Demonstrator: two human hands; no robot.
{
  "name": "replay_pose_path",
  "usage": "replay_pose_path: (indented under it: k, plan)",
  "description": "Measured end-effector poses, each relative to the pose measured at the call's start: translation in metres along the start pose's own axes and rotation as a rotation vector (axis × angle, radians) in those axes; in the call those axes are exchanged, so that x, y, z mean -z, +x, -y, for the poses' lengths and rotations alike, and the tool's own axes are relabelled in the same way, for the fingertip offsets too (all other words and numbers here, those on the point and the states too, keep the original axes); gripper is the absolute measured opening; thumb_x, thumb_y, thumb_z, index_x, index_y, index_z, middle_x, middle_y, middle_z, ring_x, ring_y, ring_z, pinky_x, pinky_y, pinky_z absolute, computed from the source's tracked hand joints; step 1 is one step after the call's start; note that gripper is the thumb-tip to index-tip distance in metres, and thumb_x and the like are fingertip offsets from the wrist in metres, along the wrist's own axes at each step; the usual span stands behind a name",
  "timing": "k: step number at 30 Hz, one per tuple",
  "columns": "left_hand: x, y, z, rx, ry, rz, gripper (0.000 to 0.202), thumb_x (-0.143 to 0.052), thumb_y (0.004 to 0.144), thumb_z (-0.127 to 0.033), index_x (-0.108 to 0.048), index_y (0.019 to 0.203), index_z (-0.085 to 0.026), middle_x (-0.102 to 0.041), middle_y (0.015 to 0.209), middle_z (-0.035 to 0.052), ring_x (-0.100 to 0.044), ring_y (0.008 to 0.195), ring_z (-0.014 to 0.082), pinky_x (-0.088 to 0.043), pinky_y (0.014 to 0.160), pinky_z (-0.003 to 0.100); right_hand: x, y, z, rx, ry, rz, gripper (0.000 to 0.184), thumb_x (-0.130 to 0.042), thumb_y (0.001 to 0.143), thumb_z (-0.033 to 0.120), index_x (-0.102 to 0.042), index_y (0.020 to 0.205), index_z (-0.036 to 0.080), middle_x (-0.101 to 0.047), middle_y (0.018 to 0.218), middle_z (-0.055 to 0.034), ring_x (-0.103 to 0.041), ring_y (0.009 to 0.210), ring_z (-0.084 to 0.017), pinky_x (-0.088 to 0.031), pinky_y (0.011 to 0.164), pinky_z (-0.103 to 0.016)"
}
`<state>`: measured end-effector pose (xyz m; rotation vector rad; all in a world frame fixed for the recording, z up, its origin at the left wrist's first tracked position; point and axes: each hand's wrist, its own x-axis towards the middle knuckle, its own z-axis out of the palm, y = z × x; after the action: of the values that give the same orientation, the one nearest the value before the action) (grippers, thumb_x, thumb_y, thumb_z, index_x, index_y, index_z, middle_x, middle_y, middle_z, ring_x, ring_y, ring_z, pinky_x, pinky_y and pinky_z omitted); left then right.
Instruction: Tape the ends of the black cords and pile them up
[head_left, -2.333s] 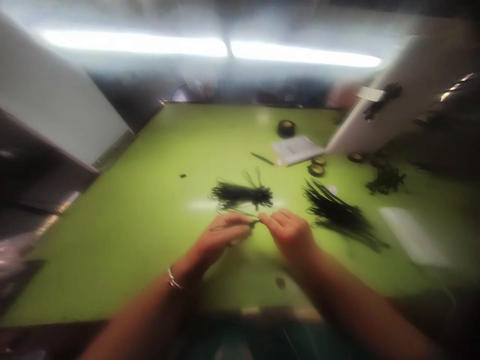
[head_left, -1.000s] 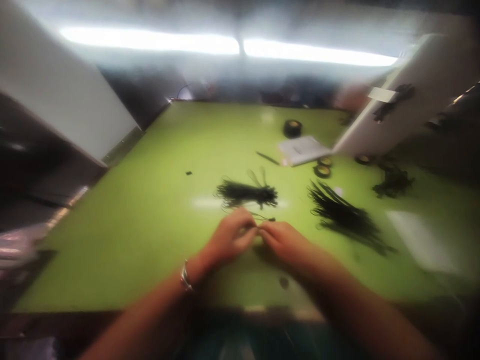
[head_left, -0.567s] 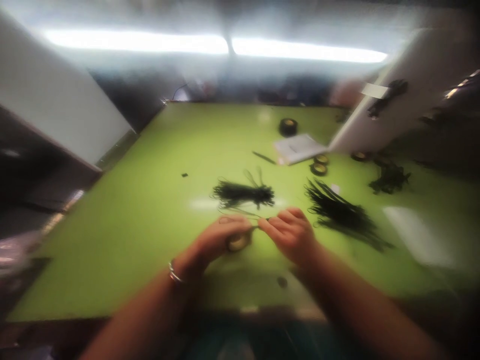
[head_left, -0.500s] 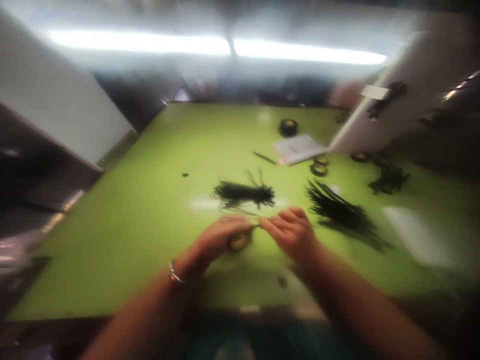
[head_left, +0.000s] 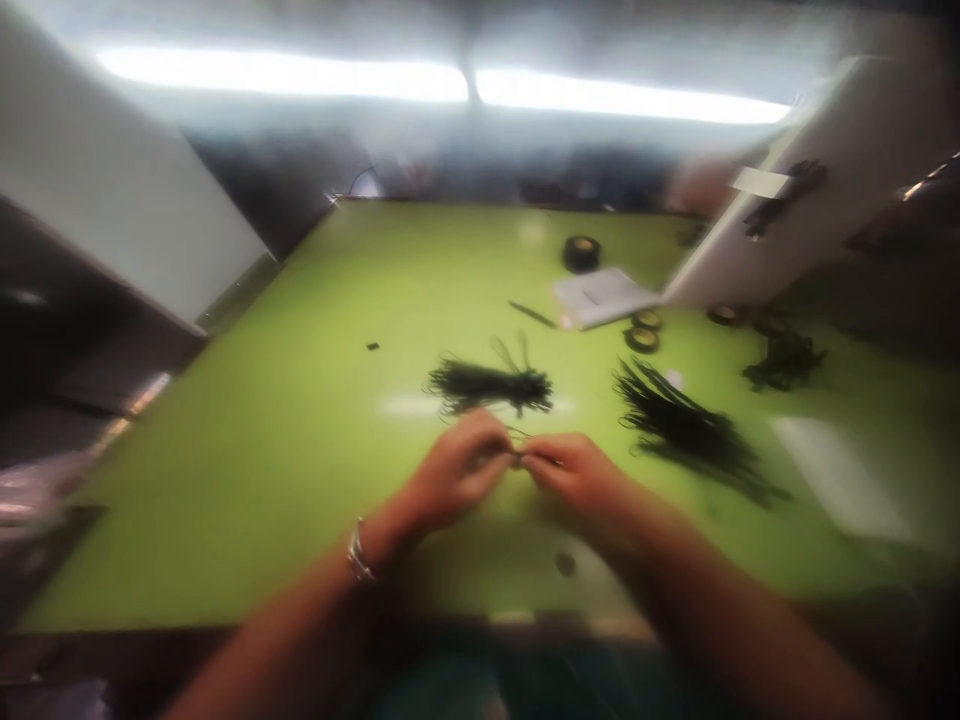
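Logging largest to smallest. Green table (head_left: 262, 480) — bears everything. White board (head_left: 810, 170), propped at far right. Loose black wire pile (head_left: 690, 430), right of the hands. Tied black wire bundle (head_left: 487, 385), just beyond them. Left hand (head_left: 457, 470) and right hand (head_left: 577, 475) — half a second ago apart, now fingertip to fingertip. Thin black wire (head_left: 519, 458), pinched between both; fingers closed on it. Tape roll I saw under the left palm is hidden now; I judge a wrap being tightened.
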<state>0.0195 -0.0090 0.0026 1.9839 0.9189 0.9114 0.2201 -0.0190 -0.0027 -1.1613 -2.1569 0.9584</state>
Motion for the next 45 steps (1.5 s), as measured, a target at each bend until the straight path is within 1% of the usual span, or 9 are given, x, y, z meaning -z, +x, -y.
replay_pose_path:
  k: [2, 10, 16, 20, 25, 30, 38, 42, 45]
  plan:
    - [0.002, 0.0, 0.001, 0.144, -0.14, 0.017, 0.012, -0.063, 0.084, -0.026, -0.063, 0.091, -0.017, -0.062, 0.089, 0.006, -0.058, 0.08, 0.0168, -0.048, 0.073, 0.029, 0.0, -0.001, 0.001, 0.042, -0.022, -0.102, 0.016, -0.056, 0.091, 0.022, -0.071, 0.088, 0.02, -0.07, 0.074, 0.0007, -0.06, 0.067, -0.012, -0.043, 0.062, -0.023]
    - [0.01, 0.004, 0.009, 0.644, -0.68, 0.125, 0.023, -0.072, 0.068, -0.032, -0.066, 0.076, -0.011, -0.063, 0.064, 0.0053, -0.052, 0.055, 0.0126, -0.036, 0.05, 0.024, 0.0, -0.009, -0.001, 0.44, -0.797, -0.488, 0.021, -0.053, 0.091, 0.01, -0.069, 0.101, 0.018, -0.066, 0.064, -0.0013, -0.05, 0.063, -0.015, -0.034, 0.057, -0.029]
    - [0.003, 0.003, 0.006, 0.56, -0.374, -0.009, 0.023, -0.065, 0.076, -0.036, -0.06, 0.068, -0.015, -0.054, 0.061, 0.0001, -0.045, 0.055, 0.0111, -0.034, 0.051, 0.024, -0.007, -0.003, -0.006, 0.371, -0.71, -0.414, 0.019, -0.052, 0.091, 0.013, -0.07, 0.096, 0.017, -0.066, 0.066, -0.0037, -0.05, 0.066, -0.017, -0.039, 0.065, -0.031]
    - [-0.005, 0.002, 0.007, 0.281, 0.026, -0.075, 0.013, -0.058, 0.078, -0.022, -0.056, 0.067, -0.017, -0.054, 0.066, 0.0006, -0.047, 0.064, 0.0141, -0.039, 0.06, 0.027, -0.01, 0.002, -0.004, 0.163, -0.345, -0.212, 0.015, -0.055, 0.09, 0.02, -0.069, 0.094, 0.018, -0.07, 0.082, -0.0055, -0.058, 0.079, -0.018, -0.045, 0.073, -0.03]
    - [-0.004, -0.001, 0.005, 0.0, 0.068, -0.014, 0.01, -0.054, 0.084, -0.016, -0.058, 0.075, -0.018, -0.058, 0.078, 0.0036, -0.053, 0.076, 0.0163, -0.045, 0.071, 0.03, -0.002, 0.002, 0.008, -0.164, 0.119, 0.043, 0.027, -0.045, 0.093, 0.025, -0.062, 0.073, 0.018, -0.062, 0.064, 0.002, -0.054, 0.059, -0.011, -0.043, 0.059, -0.023]
    - [-0.001, 0.001, 0.006, 0.258, -0.235, 0.032, 0.025, -0.068, 0.08, -0.025, -0.064, 0.102, -0.017, -0.068, 0.097, 0.0085, -0.063, 0.086, 0.0188, -0.05, 0.078, 0.032, 0.001, -0.001, 0.009, -0.154, 0.143, -0.074, 0.019, -0.054, 0.088, 0.022, -0.062, 0.072, 0.018, -0.06, 0.062, 0.0032, -0.053, 0.059, -0.011, -0.041, 0.057, -0.022]
    - [0.011, 0.003, 0.01, 0.553, -0.573, 0.1, 0.022, -0.07, 0.074, -0.031, -0.071, 0.087, -0.013, -0.07, 0.077, 0.0076, -0.062, 0.067, 0.0171, -0.047, 0.061, 0.028, -0.001, -0.006, 0.0, 0.34, -0.655, -0.397, 0.02, -0.05, 0.094, 0.017, -0.066, 0.082, 0.019, -0.061, 0.063, -0.0026, -0.048, 0.064, -0.016, -0.037, 0.063, -0.03]
    - [0.006, 0.002, 0.004, 0.572, -0.395, 0.084, 0.019, -0.066, 0.077, -0.034, -0.064, 0.074, -0.016, -0.055, 0.058, -0.0013, -0.05, 0.051, 0.0118, -0.038, 0.048, 0.024, -0.01, -0.005, -0.004, 0.355, -0.632, -0.393, 0.021, -0.049, 0.092, 0.014, -0.064, 0.079, 0.019, -0.06, 0.063, -0.003, -0.047, 0.065, -0.017, -0.038, 0.064, -0.03]
    - [-0.001, 0.001, 0.002, 0.385, -0.081, -0.04, 0.016, -0.063, 0.078, -0.026, -0.059, 0.066, -0.017, -0.052, 0.06, -0.0012, -0.048, 0.058, 0.0127, -0.039, 0.054, 0.025, -0.015, -0.002, -0.005, 0.221, -0.434, -0.359, 0.013, -0.054, 0.091, 0.021, -0.063, 0.081, 0.019, -0.065, 0.071, -0.0039, -0.054, 0.07, -0.017, -0.041, 0.065, -0.029]
